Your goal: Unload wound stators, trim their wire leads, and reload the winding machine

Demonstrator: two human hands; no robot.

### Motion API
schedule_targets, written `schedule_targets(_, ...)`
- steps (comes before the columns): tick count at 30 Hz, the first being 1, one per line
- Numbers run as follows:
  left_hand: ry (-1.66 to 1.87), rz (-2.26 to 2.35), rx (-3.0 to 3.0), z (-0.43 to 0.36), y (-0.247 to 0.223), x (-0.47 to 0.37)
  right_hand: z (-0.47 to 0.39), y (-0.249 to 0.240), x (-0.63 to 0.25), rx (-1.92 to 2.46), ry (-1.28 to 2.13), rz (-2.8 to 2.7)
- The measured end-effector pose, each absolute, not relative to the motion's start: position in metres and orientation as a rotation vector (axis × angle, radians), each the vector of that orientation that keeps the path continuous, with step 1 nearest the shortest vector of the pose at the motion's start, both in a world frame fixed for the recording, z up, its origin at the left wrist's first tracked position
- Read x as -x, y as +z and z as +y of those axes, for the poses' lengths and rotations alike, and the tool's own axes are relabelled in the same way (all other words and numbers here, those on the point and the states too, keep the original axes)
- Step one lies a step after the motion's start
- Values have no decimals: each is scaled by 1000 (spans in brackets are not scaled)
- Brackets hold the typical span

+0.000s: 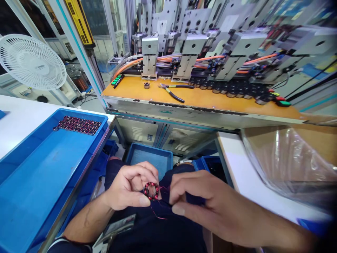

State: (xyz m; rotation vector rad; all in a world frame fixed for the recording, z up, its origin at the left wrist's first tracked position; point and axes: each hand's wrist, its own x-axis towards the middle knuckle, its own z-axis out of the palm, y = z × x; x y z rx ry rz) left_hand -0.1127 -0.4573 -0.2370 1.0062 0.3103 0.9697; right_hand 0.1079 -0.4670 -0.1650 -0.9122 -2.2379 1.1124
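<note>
Between the thumb and fingers of my left hand (134, 186) is a small ring-shaped motor stator (151, 191) with red wire coils around its dark core. Its open face is turned up toward me, above my lap. Thin red wire ends (158, 217) trail from it, one hanging loose below. To the right, my right hand (202, 200) is closed in a pinch, slightly blurred. Another thin wire runs from the stator to its fingertips, where the exact grip is partly hidden.
A blue tray (39, 172) with rows of stators (79, 125) lies on the left table. On the orange bench (126, 92) are cutting pliers (175, 90), a single stator (146, 85) and a row of dark parts (231, 89) below the machine. Plastic-wrapped cardboard (289, 154) lies right.
</note>
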Motion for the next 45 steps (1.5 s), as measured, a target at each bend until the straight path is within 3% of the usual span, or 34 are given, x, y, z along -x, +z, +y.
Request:
schedule_targets(3,921,276,-890,-457,-238,111,-463,-170,-116,802,491,-2328)
schedule_targets(6,856,220,-776,-458,-241,108,-458,-176,-113,588,212,-2348)
schedule_targets(18,762,143,-614,-456,-251,106,-447,-182,-99,315,341,-2336)
schedule_targets(31,1022,325,-1124,-449,-240,110,-469,-205,-78,735,455,-1912)
schedule_targets(45,973,533,-1143,-461,-242,115,-468,-211,-74,795,226,-1893)
